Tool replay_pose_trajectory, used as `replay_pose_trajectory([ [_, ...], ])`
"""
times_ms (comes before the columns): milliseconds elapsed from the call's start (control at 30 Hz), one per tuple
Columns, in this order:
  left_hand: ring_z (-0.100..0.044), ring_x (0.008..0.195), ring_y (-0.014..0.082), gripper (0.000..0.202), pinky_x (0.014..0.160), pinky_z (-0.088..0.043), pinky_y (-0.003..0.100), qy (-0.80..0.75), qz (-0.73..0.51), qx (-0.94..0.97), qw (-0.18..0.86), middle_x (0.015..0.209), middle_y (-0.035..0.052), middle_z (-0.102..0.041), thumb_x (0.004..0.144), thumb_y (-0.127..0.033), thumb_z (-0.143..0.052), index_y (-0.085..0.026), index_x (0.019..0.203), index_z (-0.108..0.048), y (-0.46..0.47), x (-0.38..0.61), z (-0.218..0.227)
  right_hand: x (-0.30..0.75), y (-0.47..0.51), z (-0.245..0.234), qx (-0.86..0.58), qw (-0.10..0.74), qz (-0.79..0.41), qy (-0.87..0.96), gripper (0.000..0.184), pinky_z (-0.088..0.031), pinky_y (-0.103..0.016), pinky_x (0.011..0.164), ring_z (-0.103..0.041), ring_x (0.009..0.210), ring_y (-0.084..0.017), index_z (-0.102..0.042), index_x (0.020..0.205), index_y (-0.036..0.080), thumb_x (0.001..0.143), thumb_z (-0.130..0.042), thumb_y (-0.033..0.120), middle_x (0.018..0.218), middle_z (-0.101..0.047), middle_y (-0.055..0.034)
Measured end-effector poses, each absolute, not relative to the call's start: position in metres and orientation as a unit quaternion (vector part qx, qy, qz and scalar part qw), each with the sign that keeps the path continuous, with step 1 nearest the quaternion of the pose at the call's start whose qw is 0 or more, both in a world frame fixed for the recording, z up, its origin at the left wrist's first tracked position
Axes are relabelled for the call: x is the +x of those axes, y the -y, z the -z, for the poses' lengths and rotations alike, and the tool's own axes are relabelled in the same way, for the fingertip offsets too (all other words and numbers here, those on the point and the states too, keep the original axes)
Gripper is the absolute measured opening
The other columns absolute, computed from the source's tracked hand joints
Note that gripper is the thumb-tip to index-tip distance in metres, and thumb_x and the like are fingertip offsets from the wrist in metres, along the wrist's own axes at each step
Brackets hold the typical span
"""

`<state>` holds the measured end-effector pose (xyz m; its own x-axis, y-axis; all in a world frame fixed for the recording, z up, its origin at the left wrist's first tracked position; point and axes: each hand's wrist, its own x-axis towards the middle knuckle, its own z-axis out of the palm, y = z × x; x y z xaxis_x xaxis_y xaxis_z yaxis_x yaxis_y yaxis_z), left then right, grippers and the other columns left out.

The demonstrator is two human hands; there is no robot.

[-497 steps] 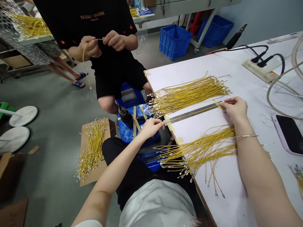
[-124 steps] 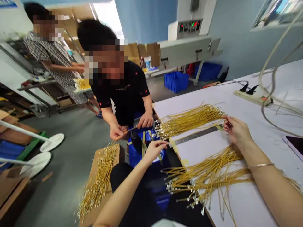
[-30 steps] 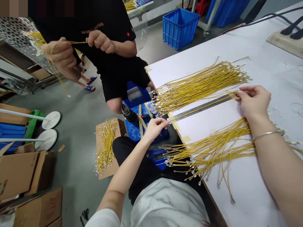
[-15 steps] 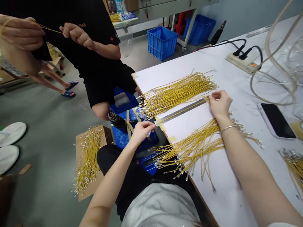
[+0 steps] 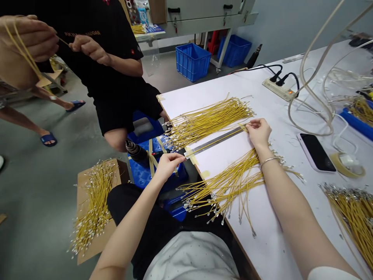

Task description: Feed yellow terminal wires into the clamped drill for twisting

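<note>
One yellow wire (image 5: 215, 140) lies stretched along a steel ruler (image 5: 221, 136) taped to the white table (image 5: 276, 229). My left hand (image 5: 167, 164) pinches the wire's near end just off the table edge. My right hand (image 5: 258, 131) pinches its far end at the ruler's other tip. A tidy bundle of yellow wires (image 5: 208, 118) lies beyond the ruler. A looser pile of wires (image 5: 230, 186) lies under my right forearm, its metal terminals hanging over the edge.
A person in black (image 5: 110, 66) stands opposite, holding a yellow wire in both hands. A drill (image 5: 136, 151) rests on a blue stool. More wires lie on cardboard (image 5: 93, 206) on the floor. A phone (image 5: 316, 151), tape roll (image 5: 348, 166) and power strip (image 5: 278, 88) sit on the table.
The view has swung a little to the right. My hands keep the same pinch on the wire ends along the ruler. The person opposite has lifted their hands and wire toward the top left.
</note>
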<state>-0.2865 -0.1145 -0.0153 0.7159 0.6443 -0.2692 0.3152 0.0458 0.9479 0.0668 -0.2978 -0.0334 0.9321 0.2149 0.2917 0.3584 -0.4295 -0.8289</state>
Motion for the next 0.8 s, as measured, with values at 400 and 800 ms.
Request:
replay_pose_trajectory([
  [400,-0.042,0.054,0.0120,0.026,0.053,-0.030,0.025,-0.339,-0.131,0.676,0.641,0.053,0.0008,-0.056,0.066,-0.042,-0.071,-0.016,0.068,-0.077,0.1141,-0.2867,0.0157,0.0716,0.2990,0.0385,-0.841,0.511,0.074,0.163,0.023,-0.062,-0.036,0.078,-0.062,0.072,-0.010,-0.055,0.087,0.017,0.066,-0.065,0.015,0.078,-0.062,0.0029],
  [800,-0.052,0.061,0.0149,0.022,0.060,-0.038,0.027,-0.350,-0.138,0.665,0.645,0.068,0.0048,-0.072,0.063,-0.038,-0.071,-0.018,0.068,-0.079,0.1151,-0.2845,0.0134,0.0723,0.2990,0.0391,-0.840,0.516,0.067,0.157,0.023,-0.062,-0.037,0.081,-0.063,0.074,-0.010,-0.056,0.088,0.016,0.069,-0.066,0.009,0.080,-0.062,0.0017],
])
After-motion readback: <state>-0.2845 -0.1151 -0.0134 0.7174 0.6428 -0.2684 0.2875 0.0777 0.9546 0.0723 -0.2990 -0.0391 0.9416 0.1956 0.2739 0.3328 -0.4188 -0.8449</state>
